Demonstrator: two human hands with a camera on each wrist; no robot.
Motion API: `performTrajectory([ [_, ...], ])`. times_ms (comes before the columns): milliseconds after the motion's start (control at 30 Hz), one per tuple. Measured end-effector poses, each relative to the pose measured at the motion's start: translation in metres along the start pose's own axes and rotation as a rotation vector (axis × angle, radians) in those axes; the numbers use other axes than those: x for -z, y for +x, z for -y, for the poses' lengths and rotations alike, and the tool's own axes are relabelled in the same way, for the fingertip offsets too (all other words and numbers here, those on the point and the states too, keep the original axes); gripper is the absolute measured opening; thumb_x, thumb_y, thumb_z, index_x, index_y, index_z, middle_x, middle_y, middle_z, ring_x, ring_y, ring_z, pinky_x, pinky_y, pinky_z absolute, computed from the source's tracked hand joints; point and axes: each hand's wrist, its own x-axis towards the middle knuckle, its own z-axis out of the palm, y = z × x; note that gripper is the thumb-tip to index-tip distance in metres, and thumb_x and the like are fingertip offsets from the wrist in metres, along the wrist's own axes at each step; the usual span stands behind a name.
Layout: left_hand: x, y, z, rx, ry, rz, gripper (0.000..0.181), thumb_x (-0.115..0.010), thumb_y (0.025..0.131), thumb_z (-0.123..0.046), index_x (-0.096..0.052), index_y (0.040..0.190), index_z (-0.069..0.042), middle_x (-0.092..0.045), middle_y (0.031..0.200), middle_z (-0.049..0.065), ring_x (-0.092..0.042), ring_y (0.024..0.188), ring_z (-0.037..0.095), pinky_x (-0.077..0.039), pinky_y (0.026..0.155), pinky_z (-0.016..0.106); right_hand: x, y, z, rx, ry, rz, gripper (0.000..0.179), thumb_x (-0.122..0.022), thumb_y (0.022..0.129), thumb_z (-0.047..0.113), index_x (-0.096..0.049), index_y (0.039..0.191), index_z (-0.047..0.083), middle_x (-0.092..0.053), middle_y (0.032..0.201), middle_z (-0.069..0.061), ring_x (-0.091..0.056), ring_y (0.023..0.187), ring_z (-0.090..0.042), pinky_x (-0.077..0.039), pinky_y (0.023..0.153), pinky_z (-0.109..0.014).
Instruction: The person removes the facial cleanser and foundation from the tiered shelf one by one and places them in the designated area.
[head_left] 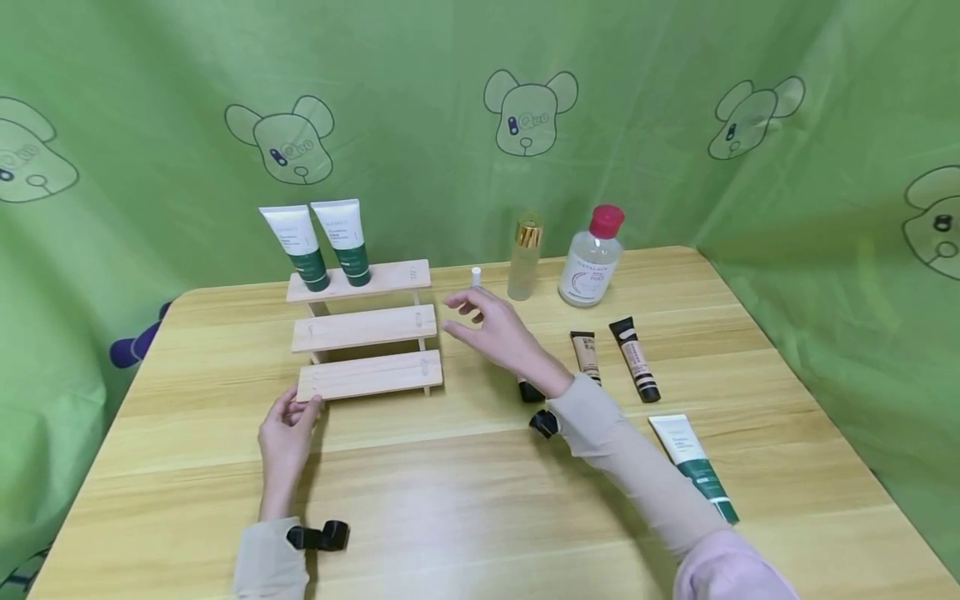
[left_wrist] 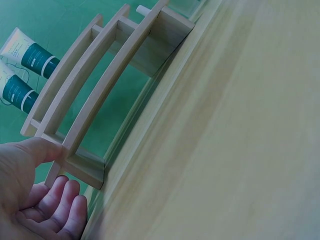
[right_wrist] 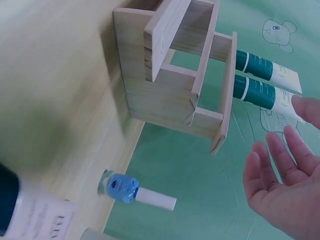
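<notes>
- With left hand [head_left: 285, 432], pinching pale wooden three-tier rack [head_left: 367, 376] at seven-o'clock corner.
- Standing at worktop's [head_left: 450, 508] ten o'clock, topped by two white-and-green tubes [head_left: 342, 227].
- With right hand [head_left: 501, 329], holding nothing near rack's three o'clock.

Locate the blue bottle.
In the head view, the blue bottle shows its white cap beyond the right hand, right of the wooden rack, left of the gold-capped bottle.

In head view, white-capped bottle [head_left: 476, 275] mostly hidden, dark tube [head_left: 531, 392] largely covered by wrist [head_left: 553, 377], lettering [head_left: 637, 358] too small to read
</notes>
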Motion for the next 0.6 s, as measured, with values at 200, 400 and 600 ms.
performTrajectory([
  [200, 0.0, 0.0, 0.001, -0.003, -0.01, 0.0, 0.052, -0.065, 0.091, -0.025, -0.051, 0.131, 0.005, -0.061, 0.092, 0.006, -0.053, 0.067, -0.01, -0.046, 0.06, 0.008, -0.01, 0.022, 0.006, 0.021, -0.007, 0.013, 0.035, -0.069, 0.088, 0.017, -0.06, 0.117, 0.001, -0.061, 0.117, -0.013, -0.056, 0.104, -0.028, -0.05, 0.09, -0.04],
  [400, 0.001, 0.001, 0.001, 0.006, -0.009, -0.001, 0.053, -0.065, 0.091, -0.025, -0.05, 0.132, 0.004, -0.061, 0.094, 0.007, -0.053, 0.068, -0.009, -0.047, 0.061, 0.008, -0.025, 0.044, 0.012, 0.053, -0.002, 0.035, 0.036, -0.068, 0.088, 0.018, -0.06, 0.12, 0.002, -0.061, 0.12, -0.011, -0.056, 0.108, -0.028, -0.049, 0.092, -0.039],
  [600, -0.001, 0.003, 0.002, 0.016, -0.01, -0.003, 0.051, -0.065, 0.091, -0.025, -0.051, 0.132, 0.002, -0.06, 0.094, 0.005, -0.054, 0.069, -0.007, -0.047, 0.061, 0.009, -0.037, 0.06, 0.02, 0.033, -0.019, 0.049, 0.038, -0.069, 0.088, 0.019, -0.059, 0.122, 0.005, -0.06, 0.121, -0.008, -0.054, 0.111, -0.022, -0.045, 0.098, -0.032],
])
